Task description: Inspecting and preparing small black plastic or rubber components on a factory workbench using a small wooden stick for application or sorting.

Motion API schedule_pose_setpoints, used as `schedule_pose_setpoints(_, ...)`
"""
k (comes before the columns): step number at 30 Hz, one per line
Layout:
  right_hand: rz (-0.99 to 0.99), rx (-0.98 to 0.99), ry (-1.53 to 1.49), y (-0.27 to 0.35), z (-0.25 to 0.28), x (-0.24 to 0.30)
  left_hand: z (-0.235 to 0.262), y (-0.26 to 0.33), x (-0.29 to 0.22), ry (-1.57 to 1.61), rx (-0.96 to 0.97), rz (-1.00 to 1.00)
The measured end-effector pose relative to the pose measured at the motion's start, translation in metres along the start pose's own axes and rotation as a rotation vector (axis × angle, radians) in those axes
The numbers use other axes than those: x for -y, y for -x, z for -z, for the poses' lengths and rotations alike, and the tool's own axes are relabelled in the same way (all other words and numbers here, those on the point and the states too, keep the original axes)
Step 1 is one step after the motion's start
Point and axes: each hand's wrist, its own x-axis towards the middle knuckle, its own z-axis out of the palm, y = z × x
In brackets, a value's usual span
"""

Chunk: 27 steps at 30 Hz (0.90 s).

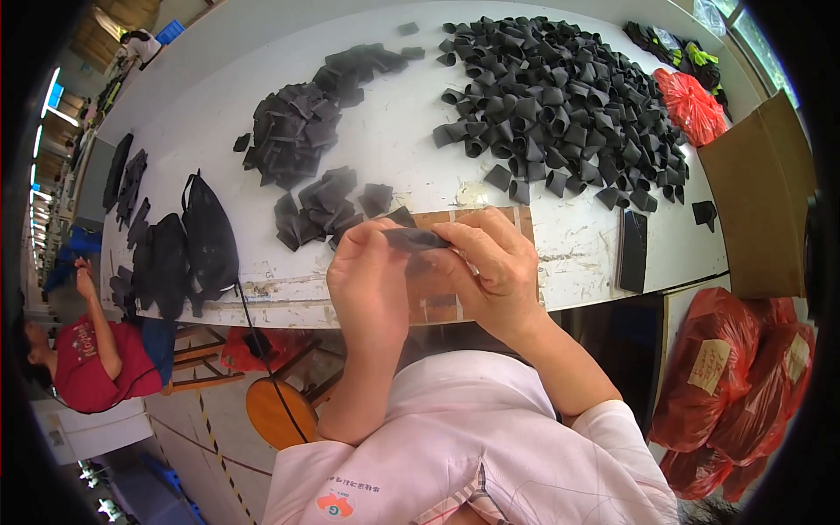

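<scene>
Your left hand [369, 273] and right hand [497, 273] pinch 1 black piece [413, 239].
You hold it above the white table [398, 131]; a big pile of black loops [560, 101] lies beyond.

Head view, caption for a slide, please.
Left hand and right hand hold a black piece over a white table heaped with black loops.
</scene>
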Motion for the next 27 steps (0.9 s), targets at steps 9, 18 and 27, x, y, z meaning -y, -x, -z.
schedule_pose_setpoints(9, 0.092, -0.012, -0.057, 0.016, -0.01, -0.024, 0.011, 0.014, 0.008, -0.268, 0.02, -0.095)
schedule_pose_setpoints(18, 0.17, 0.107, 0.082, -0.003, 0.007, -0.017, 0.023, -0.005, 0.01, -1.035, 0.263, -0.379)
schedule_pose_setpoints(27, -0.77, 0.047, -0.4, 0.018, 0.016, -0.044, 0.077, 0.003, 0.072, -1.604, -0.046, -0.094)
